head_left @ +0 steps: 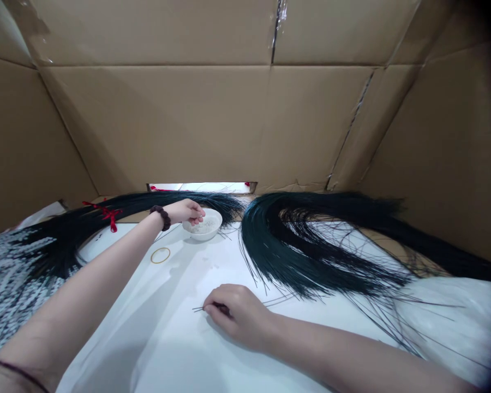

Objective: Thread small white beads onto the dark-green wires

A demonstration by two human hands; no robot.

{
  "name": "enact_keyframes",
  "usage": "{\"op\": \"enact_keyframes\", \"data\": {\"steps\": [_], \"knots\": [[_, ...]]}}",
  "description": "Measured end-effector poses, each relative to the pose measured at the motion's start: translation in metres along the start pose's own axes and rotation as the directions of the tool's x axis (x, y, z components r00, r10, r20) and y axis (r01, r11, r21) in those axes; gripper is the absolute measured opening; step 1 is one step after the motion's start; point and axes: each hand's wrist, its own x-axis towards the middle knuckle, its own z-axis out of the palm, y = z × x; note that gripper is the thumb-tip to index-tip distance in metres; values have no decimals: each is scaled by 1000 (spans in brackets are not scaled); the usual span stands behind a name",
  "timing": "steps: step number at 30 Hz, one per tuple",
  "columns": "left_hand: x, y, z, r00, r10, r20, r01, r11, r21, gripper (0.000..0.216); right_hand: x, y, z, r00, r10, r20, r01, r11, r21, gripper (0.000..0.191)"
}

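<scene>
My left hand (191, 211), with a dark beaded band at the wrist, is over the near side of a small white bowl (202, 236). Its fingers are pinched together; what they hold, if anything, is too small to tell. Tiny whitish pieces (208, 225) lie inside the bowl. Lower down, my right hand (239, 314) rests on the white surface, closed on thin dark strands (198, 309). Their tips poke out to the left of the fingers, and their other ends trail to the right.
A thick bundle of dark green strands (265, 245) curves across the right. Another bundle (147, 203), tied with red ribbon (112, 214), runs left to strands threaded with white pieces (8, 284). A yellow ring (160, 255) and clear plastic (454, 322) lie nearby. Cardboard walls (167, 120) enclose everything.
</scene>
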Motion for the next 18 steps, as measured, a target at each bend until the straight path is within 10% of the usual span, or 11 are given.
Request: {"op": "enact_keyframes", "data": {"steps": [18], "knots": [[-14,4,-2,1000,0,-11,-2,992,-123,13,-1,2,1,999,-36,-19,36,999,8,17]]}}
